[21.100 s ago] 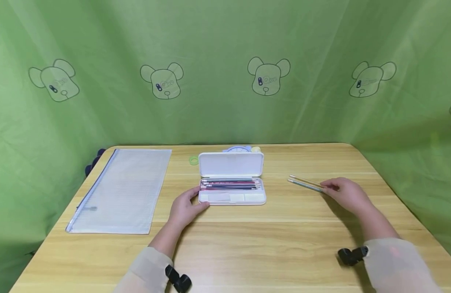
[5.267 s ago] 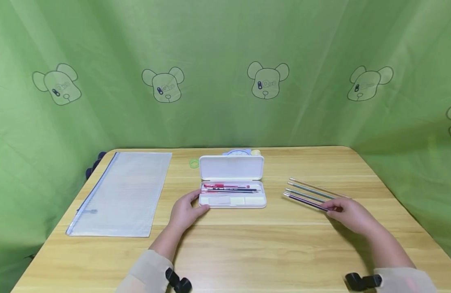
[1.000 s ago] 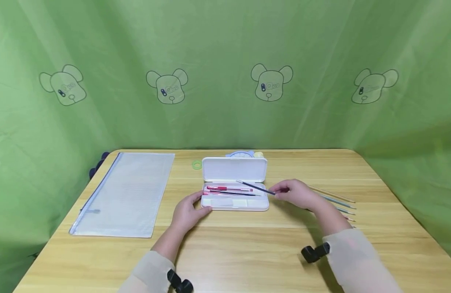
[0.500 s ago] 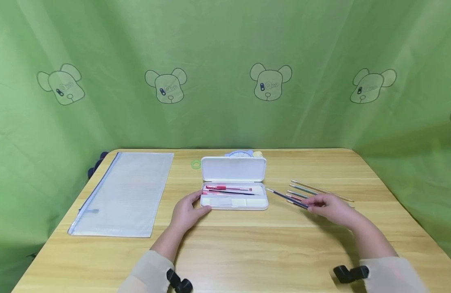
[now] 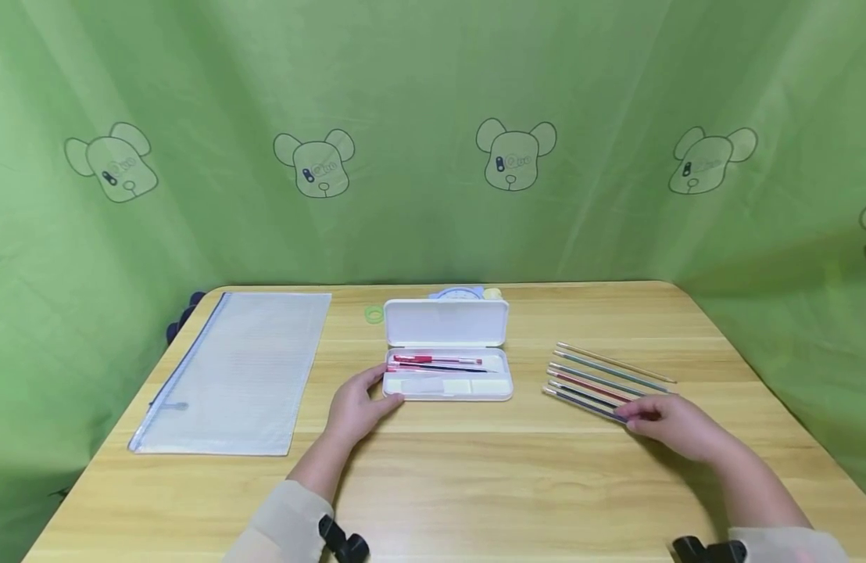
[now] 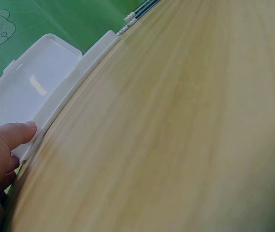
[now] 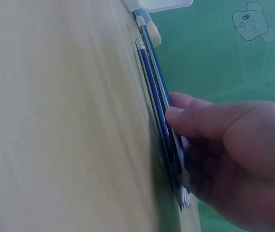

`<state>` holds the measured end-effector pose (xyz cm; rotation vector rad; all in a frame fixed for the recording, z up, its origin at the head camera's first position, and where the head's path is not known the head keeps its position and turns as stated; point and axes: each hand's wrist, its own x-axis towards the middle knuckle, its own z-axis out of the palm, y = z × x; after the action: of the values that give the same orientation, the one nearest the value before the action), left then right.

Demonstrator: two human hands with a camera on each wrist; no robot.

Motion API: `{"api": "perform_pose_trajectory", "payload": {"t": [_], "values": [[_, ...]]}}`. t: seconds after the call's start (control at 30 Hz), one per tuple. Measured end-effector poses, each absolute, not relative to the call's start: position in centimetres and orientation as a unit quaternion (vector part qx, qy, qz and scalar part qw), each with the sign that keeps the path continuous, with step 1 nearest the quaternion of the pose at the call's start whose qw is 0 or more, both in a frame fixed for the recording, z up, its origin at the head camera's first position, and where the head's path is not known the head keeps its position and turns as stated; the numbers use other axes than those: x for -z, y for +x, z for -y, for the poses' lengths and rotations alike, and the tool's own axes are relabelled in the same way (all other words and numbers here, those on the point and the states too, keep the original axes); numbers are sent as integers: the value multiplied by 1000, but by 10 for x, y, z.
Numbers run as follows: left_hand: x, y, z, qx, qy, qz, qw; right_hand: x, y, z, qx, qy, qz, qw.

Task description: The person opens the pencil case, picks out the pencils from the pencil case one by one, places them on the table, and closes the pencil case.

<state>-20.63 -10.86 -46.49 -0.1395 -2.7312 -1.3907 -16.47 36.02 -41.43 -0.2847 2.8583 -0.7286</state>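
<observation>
A white pencil case [image 5: 475, 387] stands with its lid up in the middle of the table. In it lie a red pen [image 5: 426, 360] and a dark pencil [image 5: 447, 368], among other slim items. My left hand [image 5: 356, 405] grips the case's left end, thumb at the front corner. To the right, several pencils [image 5: 609, 363] form a slanted row, eraser ends toward the case. My right hand [image 5: 686, 428] pinches a dark blue pencil [image 5: 584, 403] at the near side of that row. In the right wrist view, thumb and fingertips meet on this pencil [image 7: 159, 72], close above the others.
A translucent zip pouch [image 5: 229, 375] lies flat at the left. Behind the case are a green ring [image 5: 373, 314] and a partly hidden blue object [image 5: 459, 293] with a pale yellow piece [image 5: 492, 294] beside it. Green curtain [image 5: 419, 219] surrounds the table's back and sides.
Over the longer span, pencils have gone from the case to the row at right. In the last second my right hand carried the dark blue pencil rightward from the case. The left hand stayed put.
</observation>
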Motion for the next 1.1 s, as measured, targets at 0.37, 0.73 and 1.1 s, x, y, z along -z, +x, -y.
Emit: {"api": "perform_pose_trajectory", "payload": {"t": [0.37, 0.73, 1.1], "values": [[463, -206, 109, 449, -47, 892, 36, 418, -164, -358, 227, -76, -968, 79], [464, -207, 109, 452, -46, 890, 36, 420, -163, -360, 219, -83, -971, 57], [465, -206, 108, 455, -42, 889, 33, 414, -161, -358, 228, -76, -969, 61]]}}
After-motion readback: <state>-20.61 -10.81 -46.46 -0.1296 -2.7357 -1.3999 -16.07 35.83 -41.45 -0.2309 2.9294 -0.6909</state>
